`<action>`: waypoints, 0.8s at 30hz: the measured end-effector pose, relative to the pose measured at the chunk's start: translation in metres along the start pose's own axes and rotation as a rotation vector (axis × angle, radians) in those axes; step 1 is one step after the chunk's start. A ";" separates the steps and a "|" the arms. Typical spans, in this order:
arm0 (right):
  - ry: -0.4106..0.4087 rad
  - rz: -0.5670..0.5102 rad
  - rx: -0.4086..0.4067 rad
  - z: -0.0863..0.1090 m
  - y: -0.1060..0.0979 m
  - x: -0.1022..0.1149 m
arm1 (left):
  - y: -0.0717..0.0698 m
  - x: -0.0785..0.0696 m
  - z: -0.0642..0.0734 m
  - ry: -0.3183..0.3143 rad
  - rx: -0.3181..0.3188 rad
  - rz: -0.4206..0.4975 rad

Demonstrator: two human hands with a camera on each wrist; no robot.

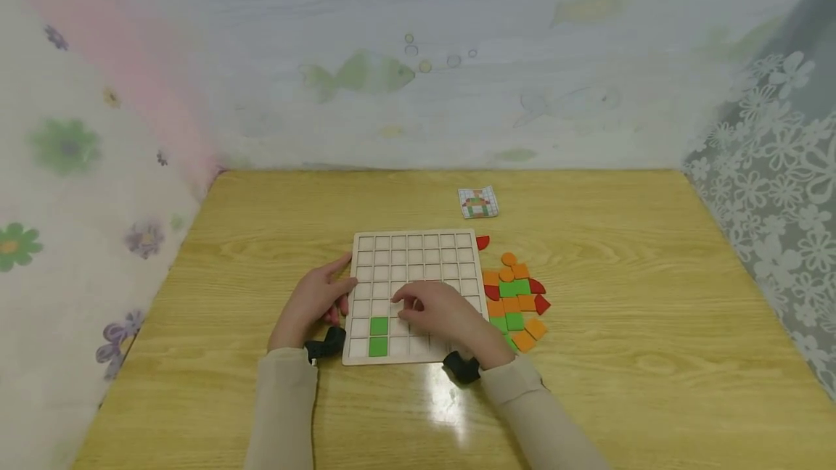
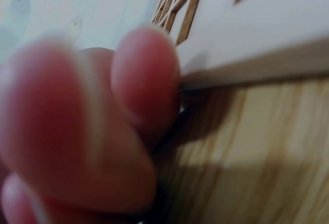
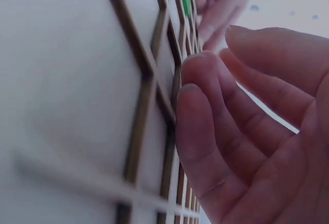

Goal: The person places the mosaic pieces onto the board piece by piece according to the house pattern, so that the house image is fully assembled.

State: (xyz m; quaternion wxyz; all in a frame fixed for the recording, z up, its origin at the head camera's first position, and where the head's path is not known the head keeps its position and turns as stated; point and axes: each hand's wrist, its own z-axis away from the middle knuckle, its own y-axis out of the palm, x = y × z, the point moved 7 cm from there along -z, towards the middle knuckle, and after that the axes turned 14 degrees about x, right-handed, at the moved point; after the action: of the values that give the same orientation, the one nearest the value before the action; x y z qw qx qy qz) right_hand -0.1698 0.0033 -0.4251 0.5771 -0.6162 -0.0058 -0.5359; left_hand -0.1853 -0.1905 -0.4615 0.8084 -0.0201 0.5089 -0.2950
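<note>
A pale wooden grid board [image 1: 414,232] lies on the table, with one green square tile [image 1: 379,326] and another green square tile [image 1: 378,347] in neighbouring cells at its lower left. My left hand [image 1: 316,296] rests at the board's left edge, and in the left wrist view a fingertip [image 2: 146,75] is right at the board's side. My right hand [image 1: 440,314] hovers over the middle of the board, fingers loosely bent. In the right wrist view its thumb [image 3: 277,49] stands apart from the fingers [image 3: 195,126], and no tile shows between them.
Right of the board lie several loose orange, green and red tiles, among them an orange round piece [image 1: 509,259] and a red piece [image 1: 542,304]. A small pattern card [image 1: 478,203] is behind the board on the wooden table [image 1: 620,252]. Patterned curtains [image 1: 366,122] enclose the table.
</note>
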 end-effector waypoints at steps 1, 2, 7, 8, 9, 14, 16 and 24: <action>0.006 0.000 -0.004 0.000 -0.002 -0.002 | -0.001 0.000 0.001 -0.003 -0.003 -0.002; 0.011 0.002 -0.008 0.000 -0.004 -0.004 | -0.001 0.001 0.001 -0.003 -0.004 -0.003; 0.042 -0.027 -0.029 0.007 -0.016 -0.016 | -0.003 0.002 0.001 0.000 -0.004 0.001; 0.049 -0.038 -0.032 0.009 -0.018 -0.019 | -0.004 0.002 0.001 0.002 -0.008 0.001; 0.054 -0.053 -0.034 0.011 -0.020 -0.023 | -0.004 0.003 0.001 0.002 -0.013 0.006; 0.103 -0.149 -0.036 0.021 -0.029 -0.046 | 0.000 0.005 0.002 -0.014 -0.011 0.039; 0.114 -0.179 -0.043 0.026 -0.033 -0.055 | 0.003 0.006 0.002 -0.019 0.000 0.050; 0.142 -0.308 -0.028 0.051 -0.053 -0.080 | 0.001 0.002 0.001 -0.003 -0.012 0.037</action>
State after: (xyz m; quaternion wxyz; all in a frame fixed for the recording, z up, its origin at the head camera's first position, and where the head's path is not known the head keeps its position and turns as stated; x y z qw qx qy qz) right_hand -0.2035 0.1062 -0.4286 0.4782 -0.5767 -0.0519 -0.6603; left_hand -0.1835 -0.1909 -0.4636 0.8145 -0.0159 0.5096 -0.2769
